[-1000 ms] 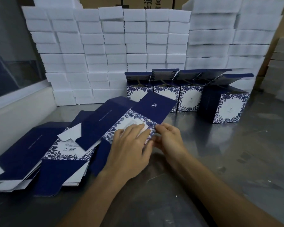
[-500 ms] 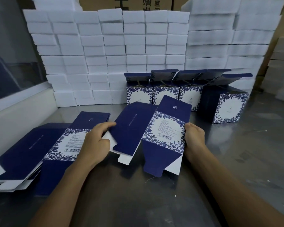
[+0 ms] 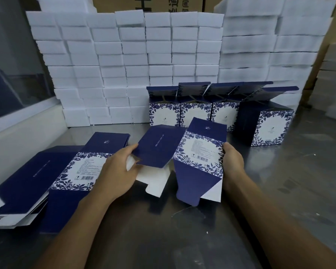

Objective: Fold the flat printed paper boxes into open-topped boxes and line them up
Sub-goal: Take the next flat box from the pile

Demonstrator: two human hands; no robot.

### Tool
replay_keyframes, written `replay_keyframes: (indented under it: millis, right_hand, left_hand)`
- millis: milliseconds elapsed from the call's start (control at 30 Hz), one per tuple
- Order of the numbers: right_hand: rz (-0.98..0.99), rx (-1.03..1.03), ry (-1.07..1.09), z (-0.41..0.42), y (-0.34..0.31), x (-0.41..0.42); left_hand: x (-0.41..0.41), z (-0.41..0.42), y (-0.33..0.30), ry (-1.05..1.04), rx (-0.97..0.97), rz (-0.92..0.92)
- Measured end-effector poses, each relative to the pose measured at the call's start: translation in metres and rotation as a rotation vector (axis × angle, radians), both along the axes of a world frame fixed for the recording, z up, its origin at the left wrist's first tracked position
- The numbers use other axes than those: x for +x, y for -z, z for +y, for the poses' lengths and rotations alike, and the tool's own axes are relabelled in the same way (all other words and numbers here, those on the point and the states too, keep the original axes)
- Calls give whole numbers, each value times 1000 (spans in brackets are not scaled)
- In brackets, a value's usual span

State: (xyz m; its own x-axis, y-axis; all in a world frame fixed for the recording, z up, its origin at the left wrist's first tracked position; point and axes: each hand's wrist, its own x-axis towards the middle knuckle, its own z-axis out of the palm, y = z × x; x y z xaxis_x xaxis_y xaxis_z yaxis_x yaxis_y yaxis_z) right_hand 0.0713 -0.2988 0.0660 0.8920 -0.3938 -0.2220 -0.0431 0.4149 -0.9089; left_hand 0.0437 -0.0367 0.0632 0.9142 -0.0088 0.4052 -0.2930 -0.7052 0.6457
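I hold one blue-and-white floral printed paper box (image 3: 198, 152) above the metal table, partly spread open into a sleeve. My left hand (image 3: 114, 171) grips its plain navy side panel at the left edge. My right hand (image 3: 231, 162) grips the right edge of the barcode panel. White inner flaps hang below. A pile of flat boxes (image 3: 52, 171) lies at the left. A row of folded open-topped boxes (image 3: 196, 113) stands at the back, with one more folded box (image 3: 270, 129) at its right end.
The steel table (image 3: 279, 191) carries a tall wall of white foam blocks (image 3: 124, 55) right behind the folded row. A white ledge with a glass pane (image 3: 17, 113) runs along the left. More white stacks (image 3: 334, 84) stand at the far right.
I lifted the top flat box off the pile, moved it right and spread my hands apart, opening it from flat into a sleeve. Since half a second ago it has barely moved.
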Motion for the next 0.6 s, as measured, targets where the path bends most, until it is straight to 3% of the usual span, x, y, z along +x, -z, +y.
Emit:
replay_keyframes:
  millis: [133,233,367,500,600]
  right_hand:
    - [-107,117,-148,9,0,-4]
    - [-294,133,-364,23,0,-6]
    - [-449,-113,-372,34,3,-1]
    - [-402,-459,-279,40,8,-3]
    - [-388,-649,-258,39,11,-6]
  left_hand:
    - [-3,-7,-2,34,42,43]
    - [-5,-16,-2,31,-87,18]
    - [-10,-31,-9,6,-413,95]
    - [-15,-40,-6,34,-415,168]
    - [-22,-39,-4,159,-565,262]
